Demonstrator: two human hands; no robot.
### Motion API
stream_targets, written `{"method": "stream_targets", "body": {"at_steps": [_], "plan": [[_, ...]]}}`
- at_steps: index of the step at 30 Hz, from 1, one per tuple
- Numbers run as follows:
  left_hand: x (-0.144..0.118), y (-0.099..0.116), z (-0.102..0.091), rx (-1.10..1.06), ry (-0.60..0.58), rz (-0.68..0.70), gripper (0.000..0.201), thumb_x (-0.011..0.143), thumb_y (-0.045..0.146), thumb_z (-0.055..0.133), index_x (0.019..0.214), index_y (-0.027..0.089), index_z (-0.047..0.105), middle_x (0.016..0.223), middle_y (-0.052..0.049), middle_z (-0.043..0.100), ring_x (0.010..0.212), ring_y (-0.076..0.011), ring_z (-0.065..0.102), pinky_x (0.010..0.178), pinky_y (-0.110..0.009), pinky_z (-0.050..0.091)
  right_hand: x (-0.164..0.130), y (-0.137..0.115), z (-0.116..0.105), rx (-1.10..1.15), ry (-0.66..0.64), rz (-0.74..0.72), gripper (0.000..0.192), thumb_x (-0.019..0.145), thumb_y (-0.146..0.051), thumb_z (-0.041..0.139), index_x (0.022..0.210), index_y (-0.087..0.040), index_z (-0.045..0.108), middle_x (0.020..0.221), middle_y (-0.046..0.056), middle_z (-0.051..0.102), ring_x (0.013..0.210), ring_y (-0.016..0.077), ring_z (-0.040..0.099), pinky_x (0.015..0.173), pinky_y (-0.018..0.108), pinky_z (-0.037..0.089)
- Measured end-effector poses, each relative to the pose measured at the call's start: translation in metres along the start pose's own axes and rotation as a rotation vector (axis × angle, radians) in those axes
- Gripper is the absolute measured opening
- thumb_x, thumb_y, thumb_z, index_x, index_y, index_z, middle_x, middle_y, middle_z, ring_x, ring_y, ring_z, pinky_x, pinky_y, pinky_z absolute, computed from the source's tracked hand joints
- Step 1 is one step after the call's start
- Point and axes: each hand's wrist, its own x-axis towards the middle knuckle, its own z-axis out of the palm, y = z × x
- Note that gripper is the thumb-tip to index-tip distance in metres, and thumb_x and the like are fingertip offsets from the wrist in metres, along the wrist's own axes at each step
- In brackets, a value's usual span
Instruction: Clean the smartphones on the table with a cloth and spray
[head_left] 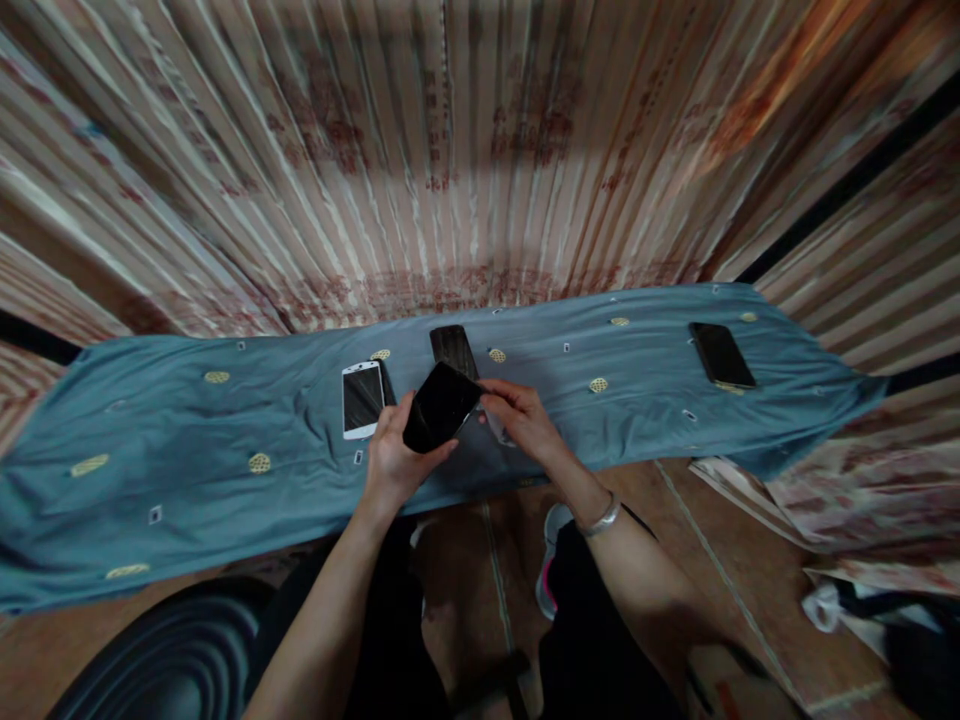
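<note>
Both forearms reach forward over the blue cloth, and the left hand is clenched around the lower end of a black phone, tilted up above the cloth. The right hand pinches the phone's upper right corner with its fingertips. Just left of the grip lies a white phone, just behind it a dark phone, and well off to the right another black handset.

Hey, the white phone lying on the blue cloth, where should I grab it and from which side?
Probably by its two long edges, coming from above. The white phone lies flat, screen up, on the blue cloth; its left edge is clear, but a dark phone sits close along its right.
</note>
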Motion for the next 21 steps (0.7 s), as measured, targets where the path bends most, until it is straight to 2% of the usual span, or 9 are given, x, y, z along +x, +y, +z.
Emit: {"method": "stream_targets", "body": {"at_steps": [5, 11, 18, 21], "plan": [[-0.002, -0.002, 0.001, 0.004, 0.011, 0.014, 0.082, 0.056, 0.044, 0.082, 0.13, 0.023, 0.054, 0.104, -0.005, 0.059, 0.101, -0.0253, 0.062, 0.094, -0.035, 0.049, -0.001, -0.001, -0.001, -0.065, -0.03, -0.029, 0.028, 0.081, -0.032, 0.048, 0.092, -0.02, 0.072, 0.061, -0.004, 0.06, 0.052, 0.0097, 0.051, 0.052, 0.02, 0.04], [-0.003, -0.002, 0.001, 0.008, 0.027, 0.024, 0.084, 0.056, 0.047, 0.081, 0.132, 0.023, 0.053, 0.104, -0.006, 0.059, 0.099, -0.0258, 0.062, 0.091, -0.036, 0.05, -0.002, -0.009, 0.002, -0.189, 0.019, -0.095, 0.022, 0.079, -0.027, 0.045, 0.073, -0.021, 0.065, 0.059, -0.003, 0.056, 0.057, 0.0118, 0.052, 0.058, 0.022, 0.04], [-0.004, -0.001, 0.001, 0.045, 0.024, 0.028, 0.086, 0.058, 0.049, 0.08, 0.134, 0.02, 0.051, 0.105, -0.007, 0.059, 0.099, -0.0264, 0.062, 0.09, -0.037, 0.051, -0.003, -0.011, 0.005, -0.216, 0.053, -0.094, 0.019, 0.075, -0.026, 0.044, 0.074, -0.021, 0.063, 0.061, -0.003, 0.055, 0.058, 0.0128, 0.05, 0.057, 0.023, 0.038], [-0.003, -0.001, 0.0, 0.024, 0.009, 0.004, 0.086, 0.056, 0.047, 0.081, 0.132, 0.021, 0.053, 0.106, -0.007, 0.06, 0.1, -0.0265, 0.063, 0.091, -0.036, 0.051, -0.003, -0.013, 0.003, -0.169, 0.022, -0.072, 0.02, 0.075, -0.027, 0.045, 0.072, -0.021, 0.063, 0.06, -0.003, 0.054, 0.056, 0.0121, 0.049, 0.054, 0.022, 0.037]]}}
